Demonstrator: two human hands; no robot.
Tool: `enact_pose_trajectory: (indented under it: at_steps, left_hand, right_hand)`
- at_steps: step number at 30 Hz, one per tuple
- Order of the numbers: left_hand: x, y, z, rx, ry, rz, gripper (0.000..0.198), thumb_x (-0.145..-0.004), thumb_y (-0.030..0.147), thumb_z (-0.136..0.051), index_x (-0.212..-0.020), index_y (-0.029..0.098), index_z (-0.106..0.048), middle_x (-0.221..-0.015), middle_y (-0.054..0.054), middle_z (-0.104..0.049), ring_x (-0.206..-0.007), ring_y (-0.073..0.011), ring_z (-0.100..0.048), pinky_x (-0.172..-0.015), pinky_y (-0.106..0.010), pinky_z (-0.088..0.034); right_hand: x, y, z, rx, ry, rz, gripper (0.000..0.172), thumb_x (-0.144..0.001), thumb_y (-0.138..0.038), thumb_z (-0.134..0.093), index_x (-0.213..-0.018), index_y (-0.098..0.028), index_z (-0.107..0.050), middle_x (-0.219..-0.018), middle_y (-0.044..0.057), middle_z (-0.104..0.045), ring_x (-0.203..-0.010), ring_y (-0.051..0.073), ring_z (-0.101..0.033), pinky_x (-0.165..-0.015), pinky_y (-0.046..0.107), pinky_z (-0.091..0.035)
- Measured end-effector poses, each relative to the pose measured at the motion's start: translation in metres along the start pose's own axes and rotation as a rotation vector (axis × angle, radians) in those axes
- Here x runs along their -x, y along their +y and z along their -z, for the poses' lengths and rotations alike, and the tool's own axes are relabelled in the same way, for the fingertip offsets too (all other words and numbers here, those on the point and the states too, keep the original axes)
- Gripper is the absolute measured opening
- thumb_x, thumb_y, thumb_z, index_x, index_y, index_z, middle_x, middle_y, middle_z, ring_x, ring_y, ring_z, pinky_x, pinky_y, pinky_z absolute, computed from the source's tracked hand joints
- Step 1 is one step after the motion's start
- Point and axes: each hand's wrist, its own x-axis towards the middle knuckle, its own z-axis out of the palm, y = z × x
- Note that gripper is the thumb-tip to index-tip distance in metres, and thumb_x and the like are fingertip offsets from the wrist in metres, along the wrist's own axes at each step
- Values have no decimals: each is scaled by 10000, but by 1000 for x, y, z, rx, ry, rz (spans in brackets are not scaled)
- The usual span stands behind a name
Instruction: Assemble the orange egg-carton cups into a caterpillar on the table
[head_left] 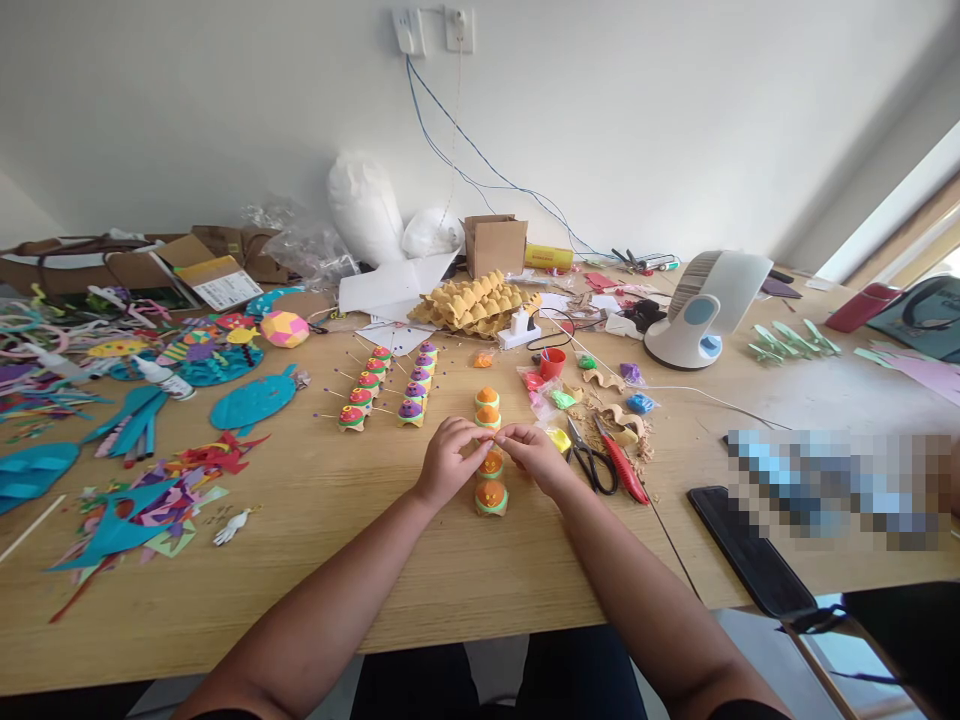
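Note:
My left hand point(448, 459) and my right hand point(534, 452) meet at the table's middle, fingertips pinched together over a row of orange egg-carton domes point(491, 496). Both pinch something small that I cannot make out, just above the second dome from the front. Two more orange domes point(487, 406) stand behind my fingers. Black-handled scissors point(589, 460) and a red cutter point(622, 468) lie just right of my right hand.
Two rows of painted domes with sticks point(390, 390) stand at the left. Coloured paper scraps point(142, 500) and blue cut-outs point(251, 400) cover the left side. A white fan point(701, 310), clay bags point(559, 400), egg cartons point(472, 300) and a black phone point(750, 550) lie right and behind.

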Motion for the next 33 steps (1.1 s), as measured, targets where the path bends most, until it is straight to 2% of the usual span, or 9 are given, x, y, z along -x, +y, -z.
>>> enact_pose_trajectory:
  at_steps: [15, 21, 33]
  left_hand:
    - [0, -2, -1, -12, 2, -3, 94, -916, 201, -688, -985, 238, -738, -894, -33, -730, -905, -195, -636, -839, -378, -525]
    - [0, -2, -1, -14, 4, 1, 94, -915, 209, -684, -983, 245, -739, -894, -35, -732, -900, -201, -650, -837, -388, -530]
    - [0, -2, -1, -6, 4, -5, 68, -901, 192, -694, -942, 243, -715, -887, -26, -731, -893, -202, -646, -831, -384, -523]
  right_hand:
    - [2, -4, -2, 16, 3, -23, 438, -684, -581, -783, -838, -180, -694, -501, -87, -366, -476, 71, -227, -470, 256, -139]
    - [1, -3, -1, 18, 13, -17, 437, -677, -585, -786, -826, -183, -701, -505, -74, -385, -490, 85, -273, -484, 260, -172]
    - [0, -1, 1, 13, -6, -20, 421, -695, -577, -785, -819, -186, -689, -497, -81, -362, -473, 78, -265, -472, 259, -179]
